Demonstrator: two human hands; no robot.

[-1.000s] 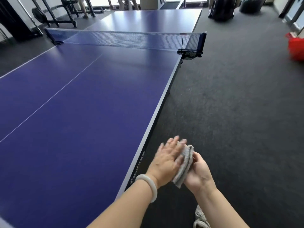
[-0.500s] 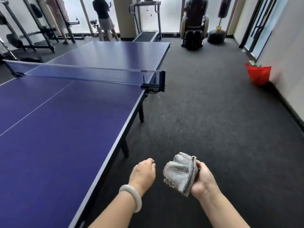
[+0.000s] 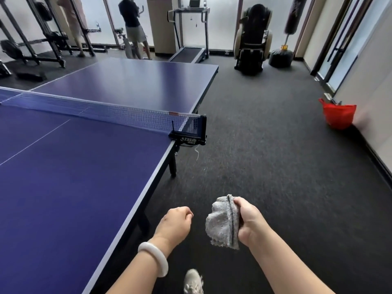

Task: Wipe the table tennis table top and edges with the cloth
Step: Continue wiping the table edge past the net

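Head view, wiping task between strokes. The right hand (image 3: 249, 221) grips the grey cloth (image 3: 221, 224), folded and bunched, with the fingers wrapped round its folded edge. The cloth hangs in the air over the carpeted floor (image 3: 275, 166), just off the long side of the blue bench (image 3: 74, 198) and touching no part of it. The left hand (image 3: 175, 223) is clenched into a loose fist and holds nothing; a pale bracelet (image 3: 153, 258) sits on its wrist. The step in hand appears to be a repositioning along the side with the cloth regripped, not a wiping stroke. The next move probably calls for bringing the cloth left and down onto the top or the pale side edge (image 3: 135, 211), flattening it under the palm, then drawing it along. How much of the surface has been wiped cannot be told. Ahead on this edge the net (image 3: 106, 112) ends in a black clamp (image 3: 188, 134) that overhangs the side, with a loose cord below it and a leg (image 3: 172, 166) beneath; a stroke along the edge would have to stop or lift there. The floor beside the bench lies open as far as the red bucket (image 3: 339, 113) by the wall, well apart. Two people stand beyond the far end.
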